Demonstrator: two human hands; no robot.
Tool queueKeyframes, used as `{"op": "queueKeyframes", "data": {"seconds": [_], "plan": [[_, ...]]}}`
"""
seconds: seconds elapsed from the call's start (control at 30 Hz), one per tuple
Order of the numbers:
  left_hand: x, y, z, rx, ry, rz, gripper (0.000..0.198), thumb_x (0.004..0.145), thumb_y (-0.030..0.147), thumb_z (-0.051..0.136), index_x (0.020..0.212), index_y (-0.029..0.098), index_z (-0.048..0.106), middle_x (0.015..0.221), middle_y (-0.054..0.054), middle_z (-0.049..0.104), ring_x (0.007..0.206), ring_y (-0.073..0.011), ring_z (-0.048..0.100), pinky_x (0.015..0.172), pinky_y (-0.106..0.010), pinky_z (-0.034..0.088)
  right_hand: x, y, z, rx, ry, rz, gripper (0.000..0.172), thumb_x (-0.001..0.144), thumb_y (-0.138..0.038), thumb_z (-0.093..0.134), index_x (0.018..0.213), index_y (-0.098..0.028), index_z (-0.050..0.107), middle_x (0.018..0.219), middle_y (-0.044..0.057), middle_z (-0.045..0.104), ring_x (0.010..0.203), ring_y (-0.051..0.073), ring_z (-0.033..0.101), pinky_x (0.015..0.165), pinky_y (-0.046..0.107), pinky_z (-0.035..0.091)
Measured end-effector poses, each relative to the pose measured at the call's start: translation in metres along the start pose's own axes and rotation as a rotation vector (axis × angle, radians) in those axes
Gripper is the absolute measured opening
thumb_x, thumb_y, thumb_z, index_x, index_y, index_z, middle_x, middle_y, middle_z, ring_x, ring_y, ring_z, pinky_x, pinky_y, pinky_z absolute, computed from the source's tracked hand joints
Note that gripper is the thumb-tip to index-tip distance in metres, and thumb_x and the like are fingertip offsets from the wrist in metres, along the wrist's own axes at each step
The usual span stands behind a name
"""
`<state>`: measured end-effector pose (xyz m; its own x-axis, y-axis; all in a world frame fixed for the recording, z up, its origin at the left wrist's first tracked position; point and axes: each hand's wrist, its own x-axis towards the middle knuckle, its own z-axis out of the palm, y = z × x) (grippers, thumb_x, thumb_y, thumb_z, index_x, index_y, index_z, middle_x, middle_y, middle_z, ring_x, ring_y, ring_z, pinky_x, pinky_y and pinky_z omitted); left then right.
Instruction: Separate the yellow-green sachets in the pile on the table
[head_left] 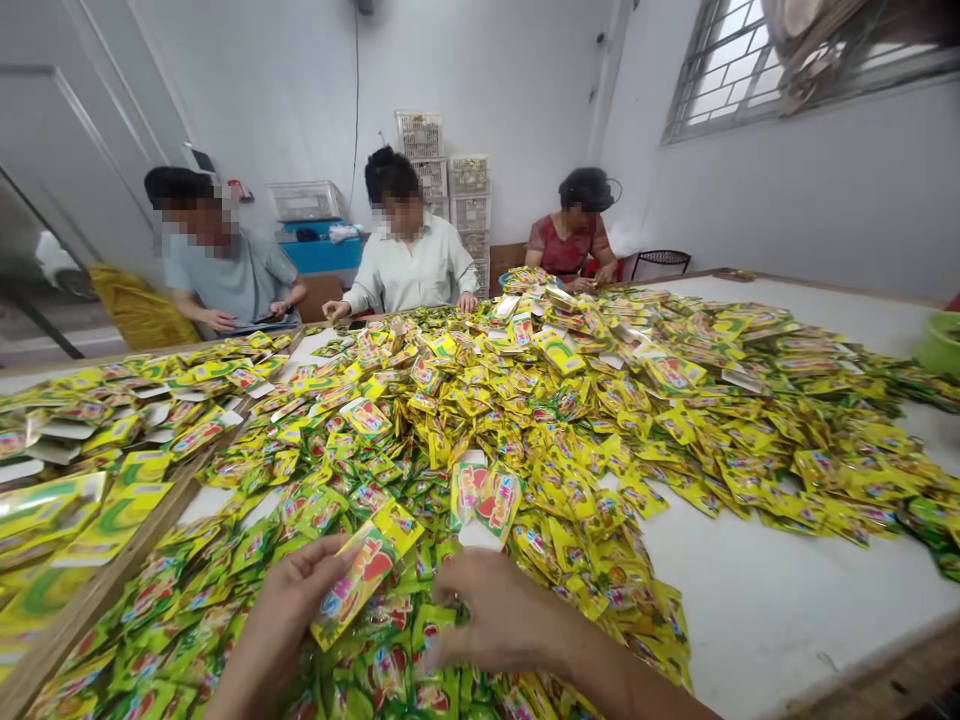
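Observation:
My left hand (296, 590) grips a small printed carton (362, 582), yellow and green with a red fruit picture and pink-blue lettering. The thumb lies on its face, and it is tilted up to the right. My right hand (499, 610) hovers over the heap of small green sachets (386, 670), slightly blurred, its thumb and fingers apart with nothing seen between them. Just beyond it lie two similar cartons (486, 500) with white flaps showing. Yellow sachets (600, 540) spread to the right of my right hand.
A wooden strip (150, 535) divides the white table (757, 600); cartons (112, 530) lie left of it. More cartons (559, 350) top the pile. Three people sit across the table. Stacked crates (472, 210) stand behind, and a green basin (941, 342) is at right.

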<state>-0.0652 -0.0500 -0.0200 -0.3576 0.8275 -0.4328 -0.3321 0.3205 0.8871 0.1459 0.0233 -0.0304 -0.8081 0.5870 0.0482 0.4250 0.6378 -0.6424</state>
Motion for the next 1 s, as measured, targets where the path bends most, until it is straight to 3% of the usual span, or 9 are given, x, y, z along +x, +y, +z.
{"op": "queueKeyframes", "data": {"seconds": [0.03, 0.1, 0.2, 0.3, 0.43, 0.53, 0.73, 0.87, 1.0], "plan": [[0.001, 0.0, -0.001, 0.005, 0.011, 0.005, 0.049, 0.051, 0.029, 0.079, 0.095, 0.013, 0.063, 0.059, -0.005, 0.072, 0.047, -0.017, 0.063, 0.046, -0.024, 0.05, -0.002, 0.001, 0.002, -0.025, -0.077, -0.074, 0.043, 0.06, -0.055, 0.067, 0.083, -0.019, 0.063, 0.076, 0.002, 0.061, 0.072, 0.017, 0.052, 0.059, 0.022, 0.033], [0.002, -0.001, -0.001, 0.012, 0.016, 0.016, 0.051, 0.053, 0.029, 0.079, 0.098, 0.013, 0.062, 0.06, -0.005, 0.072, 0.049, -0.0181, 0.064, 0.048, -0.025, 0.051, -0.005, 0.001, 0.004, -0.04, -0.126, -0.133, 0.035, 0.065, -0.047, 0.066, 0.088, -0.021, 0.064, 0.079, 0.002, 0.063, 0.074, 0.016, 0.053, 0.059, 0.022, 0.033], [0.001, -0.002, 0.0, 0.036, 0.008, 0.02, 0.047, 0.055, 0.031, 0.077, 0.095, 0.012, 0.062, 0.06, -0.006, 0.072, 0.049, -0.0184, 0.064, 0.047, -0.025, 0.05, -0.005, 0.003, 0.002, -0.026, -0.068, -0.046, 0.013, 0.077, -0.026, 0.053, 0.079, -0.022, 0.064, 0.064, -0.002, 0.059, 0.056, 0.012, 0.047, 0.05, 0.021, 0.027], [-0.001, -0.002, 0.002, 0.071, -0.023, 0.02, 0.039, 0.057, 0.032, 0.075, 0.089, 0.013, 0.064, 0.061, -0.005, 0.072, 0.05, -0.0189, 0.065, 0.05, -0.027, 0.051, -0.002, 0.005, 0.0, -0.019, 0.051, -0.039, 0.018, 0.073, -0.012, 0.046, 0.065, -0.019, 0.061, 0.058, -0.002, 0.053, 0.054, 0.012, 0.044, 0.05, 0.022, 0.027], [-0.003, -0.002, 0.008, 0.146, -0.006, 0.071, 0.032, 0.054, 0.034, 0.077, 0.078, 0.014, 0.067, 0.06, -0.003, 0.072, 0.053, -0.0183, 0.065, 0.054, -0.025, 0.05, 0.009, 0.007, -0.004, 0.285, 0.37, 0.128, 0.021, 0.082, -0.025, 0.045, 0.069, -0.018, 0.061, 0.064, 0.0, 0.055, 0.063, 0.015, 0.049, 0.059, 0.024, 0.035], [-0.003, -0.005, 0.016, 0.151, -0.056, 0.06, 0.031, 0.053, 0.034, 0.078, 0.075, 0.014, 0.068, 0.068, -0.005, 0.073, 0.06, -0.0193, 0.066, 0.058, -0.025, 0.051, 0.017, 0.006, -0.006, 0.582, 0.542, 0.268, 0.023, 0.078, -0.039, 0.052, 0.077, -0.017, 0.06, 0.069, -0.001, 0.057, 0.067, 0.015, 0.051, 0.06, 0.023, 0.038], [-0.009, -0.013, 0.034, 0.044, -0.074, 0.033, 0.037, 0.048, 0.034, 0.08, 0.078, 0.015, 0.068, 0.071, -0.005, 0.074, 0.069, -0.0218, 0.068, 0.065, -0.026, 0.052, 0.018, -0.001, 0.003, 0.483, 0.548, 0.311, 0.015, 0.064, -0.032, 0.068, 0.068, -0.019, 0.062, 0.064, -0.003, 0.056, 0.062, 0.014, 0.048, 0.058, 0.022, 0.035], [-0.012, -0.017, 0.042, 0.012, -0.122, 0.054, 0.035, 0.049, 0.032, 0.08, 0.077, 0.015, 0.069, 0.069, -0.004, 0.074, 0.062, -0.0185, 0.067, 0.065, -0.025, 0.051, 0.017, -0.002, 0.005, 0.516, 0.584, 0.364, 0.015, 0.062, -0.031, 0.07, 0.066, -0.018, 0.062, 0.061, -0.003, 0.055, 0.061, 0.013, 0.048, 0.057, 0.022, 0.034], [-0.012, -0.017, 0.046, -0.019, -0.121, 0.049, 0.033, 0.046, 0.029, 0.082, 0.073, 0.016, 0.069, 0.067, -0.004, 0.074, 0.067, -0.021, 0.068, 0.065, -0.026, 0.052, 0.018, -0.004, 0.006, 0.471, 0.666, 0.287, 0.015, 0.064, -0.029, 0.069, 0.061, -0.018, 0.059, 0.058, -0.004, 0.051, 0.059, 0.012, 0.045, 0.055, 0.021, 0.032]]}}
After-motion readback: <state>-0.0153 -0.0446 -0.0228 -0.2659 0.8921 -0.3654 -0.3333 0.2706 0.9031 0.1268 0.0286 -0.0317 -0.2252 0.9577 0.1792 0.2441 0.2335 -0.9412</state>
